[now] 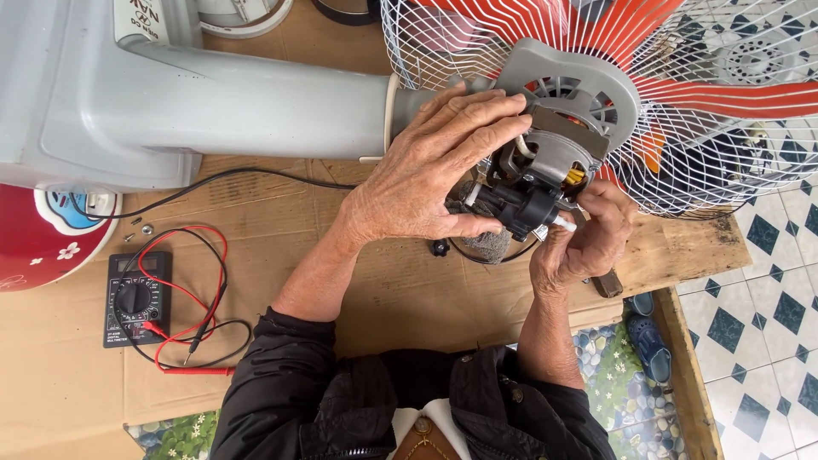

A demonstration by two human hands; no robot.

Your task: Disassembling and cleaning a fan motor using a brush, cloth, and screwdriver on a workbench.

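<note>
Cardboard sheets cover the wooden desk (682, 247) where I work, with blue-and-white floor tiles showing off to my right. Laid across it is a grey pedestal fan, its column (256, 94) running left and its white wire guard (707, 128) with orange blades (724, 89) hanging past the desk edge. My left hand (426, 175) is cupped over the exposed fan motor (554, 153), fingers spread across the top and thumb tucked under, so the grip wraps the housing rather than squeezing it. My right hand (584, 243) comes up from below, its fingertips pressed together around a small white piece at the black gearbox (524, 209) on the motor's rear. I judge the motor dense and heavy for its size, rigid in its metal core, so the weight belongs in my left palm. The plastic bracket and the thin wires near the yellow winding look breakable, so I would keep off them and hold by the solid body. The guard is light and springy, a poor place to hold. A black digital multimeter (136, 298) with red and black probe leads (200, 298) lies well apart on my left, near a few loose screws (141, 226) and a red flowered appliance (34, 243).
</note>
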